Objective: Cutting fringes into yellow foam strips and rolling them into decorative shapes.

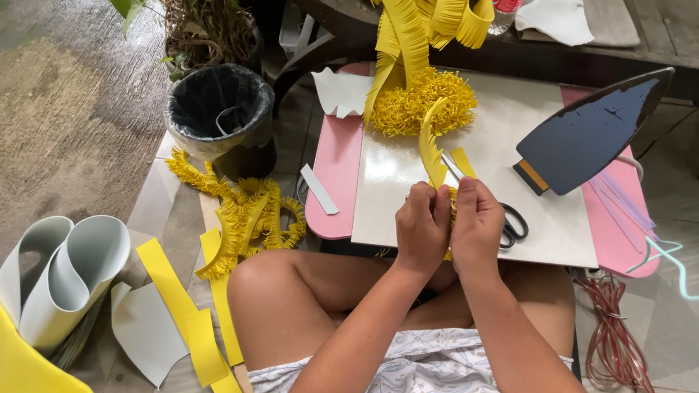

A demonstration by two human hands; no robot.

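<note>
While both fists close together over her lap, the left hand point(423, 228) and right hand point(476, 221) pinch the yellow fringed foam strip point(429, 144), which curls up beyond the knuckles. Black-handled scissors point(508, 224) lie just right; an upturned dark-soled iron point(590, 132) rests farther off.

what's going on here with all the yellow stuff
A person sits cross-legged on the floor at a low pink table with a white board on top. The left hand and right hand together pinch a fringed yellow strip that curls upward. Scissors lie on the board by the right hand, beside an upturned iron. A curly yellow pompom sits further back, and more fringed yellow strips lie on the floor near a black bin.
</note>
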